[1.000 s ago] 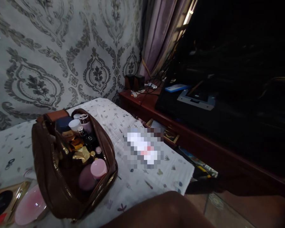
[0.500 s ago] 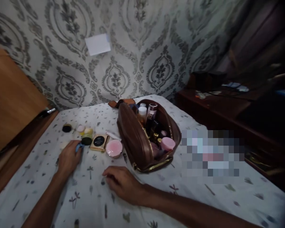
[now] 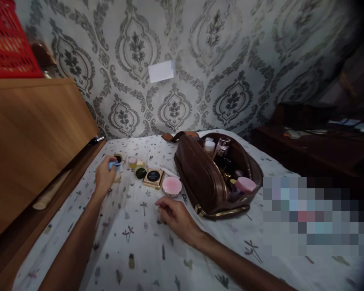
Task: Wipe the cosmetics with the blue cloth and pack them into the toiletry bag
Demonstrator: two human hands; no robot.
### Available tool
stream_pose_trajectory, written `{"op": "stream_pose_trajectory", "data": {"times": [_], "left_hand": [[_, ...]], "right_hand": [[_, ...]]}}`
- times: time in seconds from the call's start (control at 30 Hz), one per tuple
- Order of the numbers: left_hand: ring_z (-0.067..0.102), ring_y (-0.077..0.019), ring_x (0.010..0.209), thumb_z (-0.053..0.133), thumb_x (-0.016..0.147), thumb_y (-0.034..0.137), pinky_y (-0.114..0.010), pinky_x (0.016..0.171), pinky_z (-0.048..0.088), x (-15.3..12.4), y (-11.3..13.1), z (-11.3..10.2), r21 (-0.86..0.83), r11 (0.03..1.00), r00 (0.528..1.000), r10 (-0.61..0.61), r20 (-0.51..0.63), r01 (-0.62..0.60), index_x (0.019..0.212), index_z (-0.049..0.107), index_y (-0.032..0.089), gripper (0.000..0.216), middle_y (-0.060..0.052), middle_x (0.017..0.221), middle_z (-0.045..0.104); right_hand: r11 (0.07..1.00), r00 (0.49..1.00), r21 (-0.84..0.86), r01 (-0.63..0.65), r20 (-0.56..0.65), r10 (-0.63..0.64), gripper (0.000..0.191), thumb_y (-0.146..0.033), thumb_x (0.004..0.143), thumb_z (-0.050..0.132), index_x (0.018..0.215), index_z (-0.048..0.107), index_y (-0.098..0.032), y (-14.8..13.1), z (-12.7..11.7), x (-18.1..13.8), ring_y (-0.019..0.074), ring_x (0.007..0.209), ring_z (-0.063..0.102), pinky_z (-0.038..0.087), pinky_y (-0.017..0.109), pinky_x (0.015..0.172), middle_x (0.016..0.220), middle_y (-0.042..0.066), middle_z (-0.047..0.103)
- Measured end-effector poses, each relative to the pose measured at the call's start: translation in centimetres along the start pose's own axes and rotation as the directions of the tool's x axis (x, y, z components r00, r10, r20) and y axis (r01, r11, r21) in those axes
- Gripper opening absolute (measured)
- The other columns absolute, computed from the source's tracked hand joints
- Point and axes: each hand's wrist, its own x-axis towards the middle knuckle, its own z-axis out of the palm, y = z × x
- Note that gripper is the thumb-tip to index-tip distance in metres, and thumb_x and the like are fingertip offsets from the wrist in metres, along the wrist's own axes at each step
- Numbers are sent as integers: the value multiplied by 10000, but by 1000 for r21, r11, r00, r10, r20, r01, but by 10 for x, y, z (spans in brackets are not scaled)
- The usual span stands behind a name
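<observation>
My left hand (image 3: 104,176) is closed on a small light blue object (image 3: 112,165) whose kind I cannot make out. It is beside a small dark-topped round container (image 3: 118,158). My right hand (image 3: 177,216) hovers low over the sheet, fingers loosely bent and apart, with nothing visible in them. Just beyond it lies a round pink compact (image 3: 172,186). To its left are a square gold case with a black disc (image 3: 153,176), a dark green round jar (image 3: 140,173) and a small pink-lidded yellow jar (image 3: 132,162). A white tube (image 3: 169,171) lies behind the compact.
A brown cosmetic bag (image 3: 197,178) stands unzipped, holding bottles and a pink-lidded jar (image 3: 245,184). Printed sheet (image 3: 145,250) covers the bed. A wooden cabinet (image 3: 39,133) with a red basket (image 3: 12,48) borders the left. Dark furniture stands right; a pixelated patch hides part of the sheet.
My left hand has moved away from the dark green jar, left and farther back, with the blue object still in it. The view has turned left; my right hand is now nearer the pink compact.
</observation>
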Motion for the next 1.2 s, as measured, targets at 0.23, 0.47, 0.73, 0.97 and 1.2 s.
{"op": "stream_pose_trajectory", "data": {"times": [0.23, 0.47, 0.73, 0.97, 1.2], "left_hand": [[671, -212, 809, 382, 748, 197, -302, 726, 551, 9, -54, -6, -66, 993, 991, -100, -87, 95, 968, 640, 135, 344, -72, 904, 709], [588, -305, 1161, 449, 829, 215, -481, 1034, 471, -25, -32, 16, 4, 986, 985, 166, 52, -166, 1154, 670, 159, 397, -130, 1174, 681], [345, -229, 1463, 410, 788, -23, -387, 1102, 447, -34, 28, 40, 144, 851, 818, 420, 392, -506, 1483, 436, 227, 739, -67, 1545, 465], [642, -269, 1054, 426, 854, 50, -386, 850, 542, -45, 44, 15, 281, 865, 865, 280, 416, -416, 1187, 631, 211, 423, -121, 1216, 630], [552, -272, 1244, 438, 867, 118, -416, 999, 497, -44, 27, 8, 30, 910, 839, 368, 400, -413, 1270, 571, 208, 434, -115, 1333, 582]], "right_hand": [[998, 1000, 56, -17, -3, 18, 142, -188, 879, 488, 936, 618, -187, 8, 6, 1, 131, 587, 594, 421, 226, 585, 612, -39, 577], [997, 999, 73, -24, 24, 23, 149, -199, 879, 485, 936, 621, -177, 6, 4, 0, 133, 565, 567, 402, 232, 572, 591, -39, 557], [997, 1000, 77, 1, 14, -2, 150, -165, 851, 497, 912, 633, -176, 12, 5, 0, 132, 555, 554, 392, 219, 550, 583, -34, 561], [993, 999, 112, -25, 38, 20, 147, -150, 859, 494, 904, 633, -171, 5, 2, -2, 121, 533, 547, 386, 217, 548, 579, -46, 534], [995, 999, 101, -23, 50, 18, 144, -132, 848, 499, 885, 632, -173, 9, 3, 0, 119, 528, 558, 391, 220, 549, 604, -42, 546]]}}
